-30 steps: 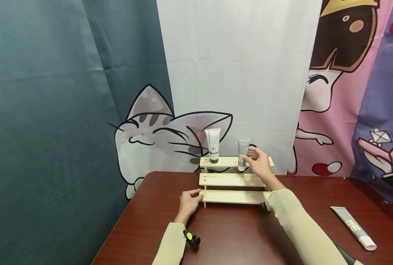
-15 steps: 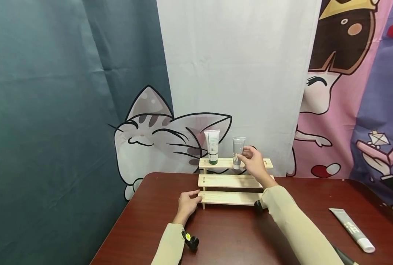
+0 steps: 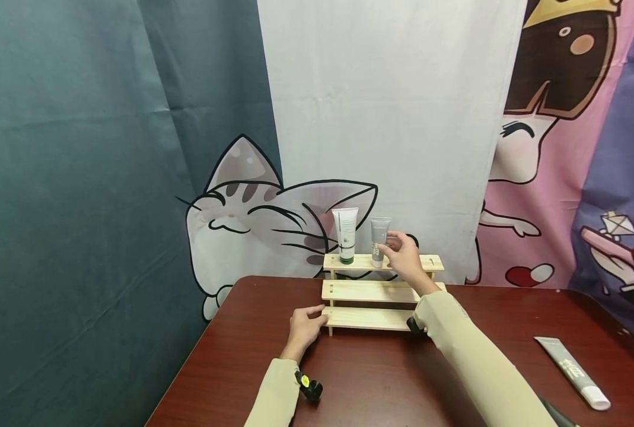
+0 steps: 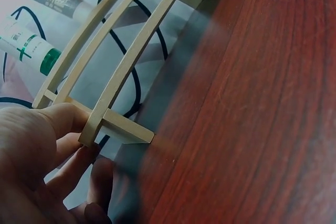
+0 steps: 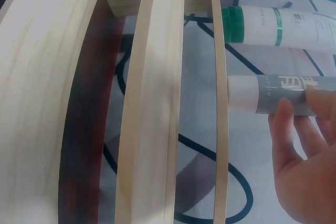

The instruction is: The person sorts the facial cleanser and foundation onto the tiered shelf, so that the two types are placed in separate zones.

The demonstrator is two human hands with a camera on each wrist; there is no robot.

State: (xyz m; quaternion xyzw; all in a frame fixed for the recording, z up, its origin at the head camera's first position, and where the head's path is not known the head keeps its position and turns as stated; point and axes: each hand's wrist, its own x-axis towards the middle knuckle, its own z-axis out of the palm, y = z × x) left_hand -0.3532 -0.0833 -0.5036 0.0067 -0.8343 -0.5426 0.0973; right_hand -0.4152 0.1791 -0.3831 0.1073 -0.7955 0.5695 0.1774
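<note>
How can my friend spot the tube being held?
Find the wooden three-tier rack on the table. At its top tier, the right hand pinches an upright grey squeeze tube. The white tube beside it has a green cap; this one's is white.

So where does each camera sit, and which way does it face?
Head: on the head, looking forward and down at the wooden rack; left hand, right hand, both sleeves show.
Left wrist: worn there, facing the rack's left end; left hand and part of right hand show.
Right wrist: worn there, looking across the rack; only the right hand shows.
Shared: both wrist views show the held grey tube and green-capped tube.
</note>
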